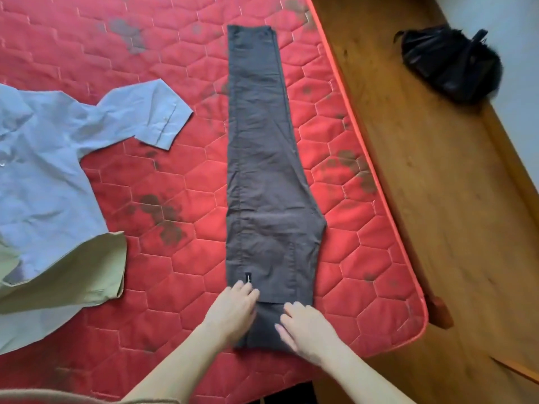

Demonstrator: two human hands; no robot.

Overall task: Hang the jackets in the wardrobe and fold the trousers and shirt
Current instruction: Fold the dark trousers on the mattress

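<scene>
The dark trousers (262,176) lie flat on the red mattress (116,272), legs together, their long axis running from the bottom centre of the frame up to the hems at upper centre. Both hands rest at the near waist end, left hand (236,307) and right hand (306,325), fingers straight and pressing, gripping nothing. Any fold should run away from them, along that axis.

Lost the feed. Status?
Left hand, right hand flat on trousers waist. Trousers halved lengthwise on mattress. Shirt unfolded, apart.
</scene>
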